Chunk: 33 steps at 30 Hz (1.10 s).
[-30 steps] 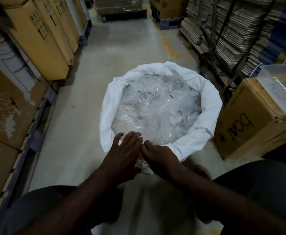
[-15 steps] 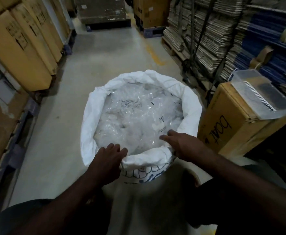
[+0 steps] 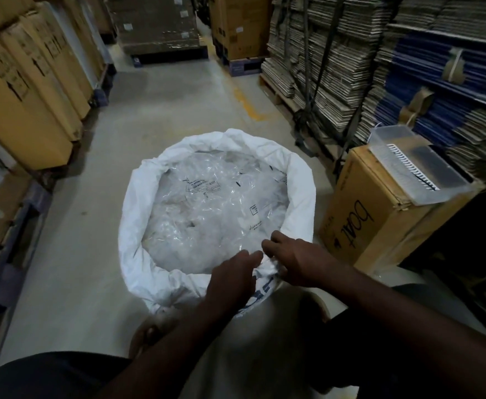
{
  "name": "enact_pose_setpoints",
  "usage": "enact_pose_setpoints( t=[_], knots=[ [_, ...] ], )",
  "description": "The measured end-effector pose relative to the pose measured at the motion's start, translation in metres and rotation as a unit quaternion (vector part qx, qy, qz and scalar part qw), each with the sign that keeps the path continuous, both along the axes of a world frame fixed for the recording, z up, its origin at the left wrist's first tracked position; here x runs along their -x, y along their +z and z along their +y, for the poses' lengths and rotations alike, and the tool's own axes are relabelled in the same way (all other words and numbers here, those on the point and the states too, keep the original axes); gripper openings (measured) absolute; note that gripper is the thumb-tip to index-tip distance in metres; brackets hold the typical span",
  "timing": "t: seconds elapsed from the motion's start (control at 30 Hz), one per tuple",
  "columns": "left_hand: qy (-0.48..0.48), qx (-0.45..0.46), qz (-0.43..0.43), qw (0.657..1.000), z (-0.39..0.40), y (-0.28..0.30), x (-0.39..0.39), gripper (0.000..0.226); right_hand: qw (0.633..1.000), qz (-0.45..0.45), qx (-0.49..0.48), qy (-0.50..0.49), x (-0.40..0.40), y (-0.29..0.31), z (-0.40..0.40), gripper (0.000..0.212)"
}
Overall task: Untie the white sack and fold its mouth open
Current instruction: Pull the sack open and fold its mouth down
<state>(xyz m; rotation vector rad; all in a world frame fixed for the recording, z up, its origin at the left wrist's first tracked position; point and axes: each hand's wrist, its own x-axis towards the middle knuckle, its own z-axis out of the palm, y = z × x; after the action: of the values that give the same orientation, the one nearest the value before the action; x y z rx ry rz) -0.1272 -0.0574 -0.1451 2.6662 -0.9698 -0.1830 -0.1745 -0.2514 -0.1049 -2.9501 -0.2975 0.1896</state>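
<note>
While standing in a warehouse aisle on the concrete floor (image 3: 72, 254), between stacked cartons and bundled flat cardboard (image 3: 336, 67), with a brown "boat" carton (image 3: 379, 214) just to the right and a clear plastic tray (image 3: 417, 165) on top of it. Straight ahead and low, between the knees: white sack (image 3: 138, 226), already untied, mouth open, rim rolled outward most of the way round. Inside, filling it near to the rim, crumpled clear plastic bags (image 3: 207, 214). Near edge not yet finished, by the look of it: blue print showing where the cuff bunches. Left hand (image 3: 233, 280) pressing flat on that near rim, fingers (image 3: 247, 256) extended, clasping nothing. Right hand (image 3: 296, 260) beside it, fingers (image 3: 270, 249) curled and pinching the rim fabric. To do it well: roll the pinched edge outward and down, keep the other palm pinning the fold, work sideways in small bites, match the cuff depth elsewhere, avoid dragging the plastic out.
</note>
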Motion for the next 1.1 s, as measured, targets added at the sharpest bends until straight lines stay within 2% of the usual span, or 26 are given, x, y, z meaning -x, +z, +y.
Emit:
enact_pose_setpoints(
  t=[0.03,0.1,0.17,0.2,0.23,0.3,0.37,0.43,0.53,0.6,0.67,0.7,0.73,0.77,0.83,0.9,0.93,1.0,1.03,1.1],
  knots=[
    [0.001,-0.011,-0.029,1.0,-0.002,-0.008,0.002,0.032,0.999,0.015,-0.033,-0.016,0.001,0.005,-0.003,0.043],
    [-0.007,-0.035,-0.086,0.996,-0.003,-0.026,0.009,0.032,0.988,-0.046,-0.088,-0.116,0.002,0.013,-0.006,0.043],
    [-0.025,-0.054,-0.13,0.99,-0.005,-0.038,0.015,0.03,0.948,-0.15,-0.081,-0.268,-0.005,0.014,-0.007,0.055],
    [-0.029,-0.063,-0.152,0.986,-0.006,-0.044,0.017,0.027,0.931,-0.159,-0.067,-0.323,-0.011,0.01,-0.01,0.067],
    [-0.027,-0.068,-0.167,0.983,-0.007,-0.047,0.019,0.029,0.921,-0.135,-0.073,-0.357,-0.017,0.005,-0.013,0.078],
    [-0.03,-0.066,-0.167,0.983,-0.009,-0.051,0.024,0.039,0.899,-0.043,-0.16,-0.406,-0.028,-0.007,-0.014,0.085],
    [-0.069,-0.044,-0.134,0.988,-0.011,-0.047,0.029,0.043,0.867,0.0,-0.227,-0.445,-0.037,-0.012,-0.015,0.072],
    [-0.105,0.007,-0.116,0.988,-0.016,-0.037,0.032,0.041,0.831,-0.011,-0.279,-0.482,-0.045,-0.009,-0.021,0.056],
    [-0.071,0.171,-0.071,0.98,-0.038,-0.01,0.02,0.04,0.748,-0.03,-0.414,-0.518,-0.051,-0.007,-0.037,0.042],
    [-0.035,0.291,-0.047,0.955,-0.063,0.002,-0.001,0.034,0.686,-0.029,-0.481,-0.545,-0.055,-0.022,-0.053,0.043],
    [-0.044,0.314,-0.019,0.948,-0.089,0.005,-0.031,0.039,0.628,0.01,-0.514,-0.584,-0.057,-0.025,-0.058,0.033],
    [-0.075,0.277,-0.024,0.958,-0.102,0.006,-0.049,0.047,0.615,0.03,-0.514,-0.597,-0.055,-0.021,-0.056,0.019],
    [-0.113,0.215,-0.045,0.969,-0.115,0.007,-0.066,0.056,0.613,0.046,-0.51,-0.602,-0.053,-0.016,-0.054,0.005],
    [-0.15,0.137,-0.073,0.976,-0.126,0.009,-0.084,0.061,0.618,0.056,-0.504,-0.6,-0.052,-0.012,-0.052,0.007],
    [-0.207,-0.006,-0.122,0.971,-0.147,0.013,-0.118,0.054,0.626,0.076,-0.505,-0.59,-0.053,-0.015,-0.054,0.012],
    [-0.25,-0.071,-0.15,0.954,-0.165,0.016,-0.148,0.044,0.625,0.08,-0.504,-0.591,-0.057,-0.019,-0.059,0.024],
    [-0.265,-0.089,-0.146,0.949,-0.172,0.017,-0.161,0.039,0.647,0.073,-0.482,-0.587,-0.061,-0.019,-0.061,0.029],
    [-0.271,-0.108,-0.142,0.946,-0.188,0.018,-0.182,0.03,0.733,0.04,-0.38,-0.562,-0.069,-0.01,-0.064,0.037],
    [-0.265,-0.115,-0.159,0.944,-0.196,0.017,-0.191,0.026,0.776,0.007,-0.326,-0.54,-0.072,-0.006,-0.064,0.043],
    [-0.261,-0.135,-0.205,0.934,-0.212,0.018,-0.202,0.02,0.839,-0.067,-0.233,-0.488,-0.077,0.001,-0.06,0.055]
  ],
)
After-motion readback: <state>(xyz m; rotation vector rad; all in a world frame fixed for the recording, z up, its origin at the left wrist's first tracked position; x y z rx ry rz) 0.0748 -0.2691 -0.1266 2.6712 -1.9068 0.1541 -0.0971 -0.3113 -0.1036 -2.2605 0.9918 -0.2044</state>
